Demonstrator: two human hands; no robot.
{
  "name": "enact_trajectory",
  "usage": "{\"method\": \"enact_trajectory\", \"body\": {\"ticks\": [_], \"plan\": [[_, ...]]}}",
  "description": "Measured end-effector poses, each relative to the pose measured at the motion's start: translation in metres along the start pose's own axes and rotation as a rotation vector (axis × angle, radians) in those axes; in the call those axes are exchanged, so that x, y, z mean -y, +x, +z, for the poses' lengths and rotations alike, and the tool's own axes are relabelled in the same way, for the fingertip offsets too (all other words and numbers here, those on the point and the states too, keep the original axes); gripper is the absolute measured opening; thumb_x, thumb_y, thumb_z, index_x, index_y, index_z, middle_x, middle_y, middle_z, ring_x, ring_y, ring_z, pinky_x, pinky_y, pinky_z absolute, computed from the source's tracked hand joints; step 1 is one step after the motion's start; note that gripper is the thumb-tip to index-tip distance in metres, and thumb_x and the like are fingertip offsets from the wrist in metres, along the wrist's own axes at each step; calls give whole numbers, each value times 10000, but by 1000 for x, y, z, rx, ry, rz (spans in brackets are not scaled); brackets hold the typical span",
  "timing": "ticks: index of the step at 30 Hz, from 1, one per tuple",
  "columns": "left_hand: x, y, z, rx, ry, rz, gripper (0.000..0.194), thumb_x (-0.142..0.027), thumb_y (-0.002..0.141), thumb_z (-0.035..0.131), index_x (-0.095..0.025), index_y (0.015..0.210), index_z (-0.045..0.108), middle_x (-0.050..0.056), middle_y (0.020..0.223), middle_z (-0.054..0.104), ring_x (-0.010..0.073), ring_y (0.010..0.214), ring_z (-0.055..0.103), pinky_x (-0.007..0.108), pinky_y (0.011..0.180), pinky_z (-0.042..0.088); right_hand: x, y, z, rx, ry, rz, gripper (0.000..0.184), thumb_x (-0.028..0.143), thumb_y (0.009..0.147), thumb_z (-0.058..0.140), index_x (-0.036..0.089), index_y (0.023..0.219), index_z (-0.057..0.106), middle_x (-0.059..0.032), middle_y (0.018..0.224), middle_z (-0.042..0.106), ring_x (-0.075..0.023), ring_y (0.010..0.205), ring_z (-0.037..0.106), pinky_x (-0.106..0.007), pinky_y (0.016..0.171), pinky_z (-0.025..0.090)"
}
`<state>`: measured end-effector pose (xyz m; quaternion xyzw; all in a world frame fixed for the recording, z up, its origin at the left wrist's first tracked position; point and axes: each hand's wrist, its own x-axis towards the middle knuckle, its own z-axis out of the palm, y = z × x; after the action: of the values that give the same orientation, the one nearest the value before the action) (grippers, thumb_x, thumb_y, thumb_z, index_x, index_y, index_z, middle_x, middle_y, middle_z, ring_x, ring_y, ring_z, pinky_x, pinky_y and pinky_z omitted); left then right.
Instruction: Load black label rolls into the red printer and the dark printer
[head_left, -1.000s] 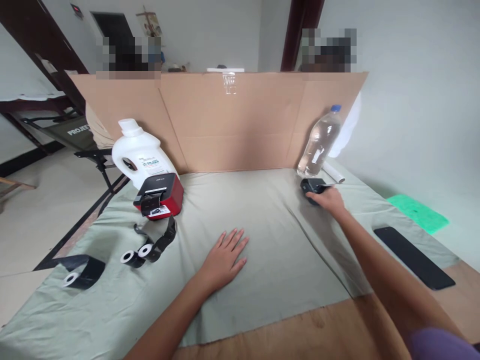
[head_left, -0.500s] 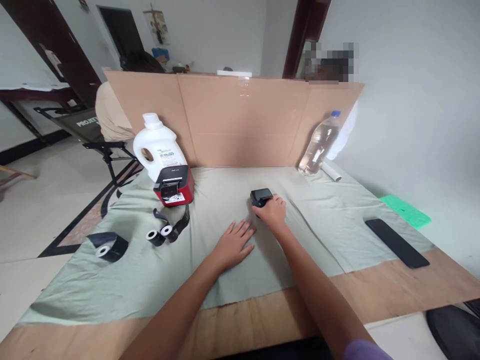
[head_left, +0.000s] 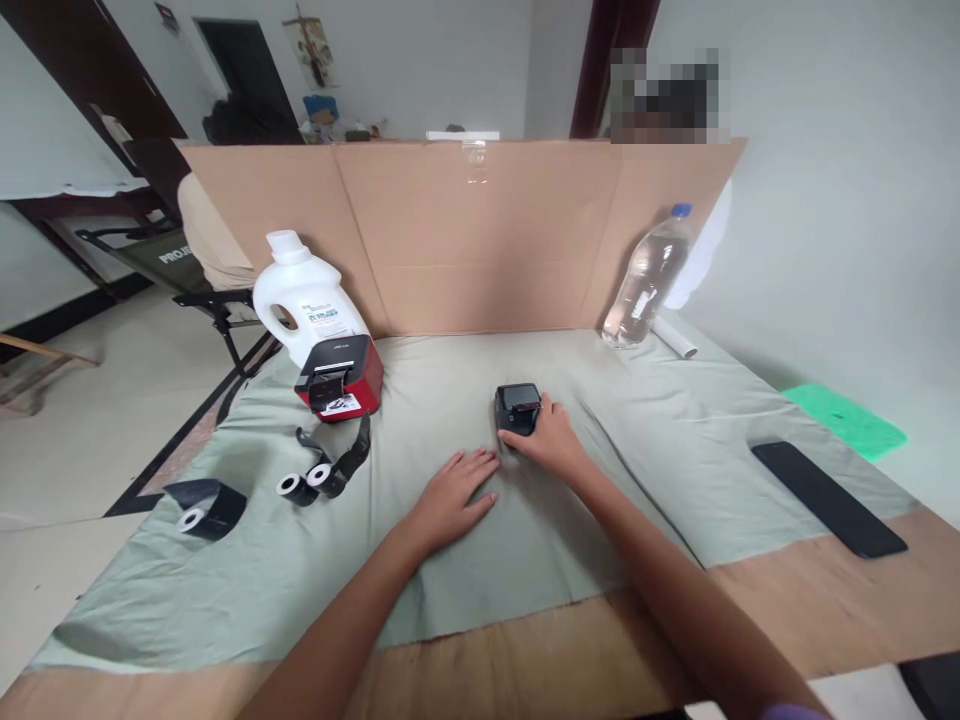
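Observation:
My right hand (head_left: 553,437) is wrapped around the right side of a small black box-shaped device (head_left: 517,396). Its thumb lies along the device's near edge. A dark panel and a thin strip show on the device's top; its exact kind is unclear. To the left, my left hand (head_left: 452,503) rests palm down on the pale green cloth (head_left: 450,590), fingers stretched out, holding nothing. Further left stands a red and black label printer (head_left: 362,372) with black film at its front. Near it lie several rolls of black tape (head_left: 324,477), one roll (head_left: 214,510) set apart.
A white detergent jug (head_left: 307,300) stands behind the printer, against a cardboard panel (head_left: 480,240). At the right back are a clear water bottle (head_left: 649,280) and a white tube (head_left: 675,337). A black phone (head_left: 829,498) and a green mat (head_left: 846,420) lie right. A person sits behind the panel.
The view has shifted slightly. My right hand and the black device have turned a little, and the device now sits squarer to me. My left hand stays flat on the cloth.

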<state>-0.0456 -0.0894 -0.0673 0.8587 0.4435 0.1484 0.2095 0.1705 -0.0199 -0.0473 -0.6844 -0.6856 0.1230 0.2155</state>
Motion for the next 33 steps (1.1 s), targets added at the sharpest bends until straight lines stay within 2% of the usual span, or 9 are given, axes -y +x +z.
{"method": "enact_trajectory", "body": {"ticks": [3,6,8,11,13,17,21,26,33], "plan": [[9,19,-12,-155,-217,-123,512,-345,993,469,-194,1481,513,105,1379,646,203,1201,632,368,1085,471,-30,-4,-3,39,74,-231,1060,613,752,721,116,1562,253,-224,1362,527,-391,1282,511,-484,1042,446],[16,54,-21,-224,-248,-233,529,-331,984,455,-156,1479,517,94,1114,726,191,930,675,337,902,543,-46,-8,2,-3,60,-317,1014,529,791,713,98,1573,232,-230,1372,536,-398,1269,516,-513,1048,451],[17,78,-20,-213,-203,-233,540,-310,974,465,-158,1490,509,99,1110,731,210,968,673,353,931,531,-49,-10,6,-37,39,-336,999,516,810,699,79,1574,227,-245,1405,527,-410,1272,508,-537,1051,448],[14,97,-9,-201,-165,-237,548,-263,991,413,-173,1530,458,119,1330,677,239,1176,644,363,1023,496,-49,-10,9,-50,44,-366,990,506,831,679,98,1593,197,-236,1440,527,-411,1238,526,-546,1015,470],[11,99,1,-181,-87,-284,568,-245,1005,366,-185,1569,391,118,1418,627,253,1234,629,374,1028,499,-48,-10,8,-43,51,-366,991,493,840,670,109,1606,170,-222,1393,576,-405,1181,549,-535,957,499],[6,91,11,-109,101,-330,596,-243,1010,358,-208,1603,314,103,1423,626,265,1179,667,376,955,535,-48,-10,6,-22,54,-356,999,471,847,673,93,1609,149,-216,1308,629,-393,1103,560,-509,886,522],[4,92,7,-75,191,-346,593,-232,1009,366,-204,1599,322,92,1349,679,246,1122,691,337,907,543,-48,-11,5,-31,50,-376,994,461,850,680,106,1609,145,-218,1365,597,-381,1091,556,-508,910,513],[1,97,3,-17,272,-370,597,-209,991,389,-157,1585,351,132,1278,710,251,1055,710,330,880,544,-46,-11,5,-34,40,-387,986,451,862,661,92,1608,127,-239,1358,588,-380,1087,557,-512,908,509],[1,96,3,-3,267,-362,605,-210,988,384,-142,1587,337,150,1217,724,272,1012,716,353,858,543,-47,-11,7,-44,24,-386,979,466,870,636,96,1612,117,-235,1324,611,-383,1081,565,-516,884,511]]}}
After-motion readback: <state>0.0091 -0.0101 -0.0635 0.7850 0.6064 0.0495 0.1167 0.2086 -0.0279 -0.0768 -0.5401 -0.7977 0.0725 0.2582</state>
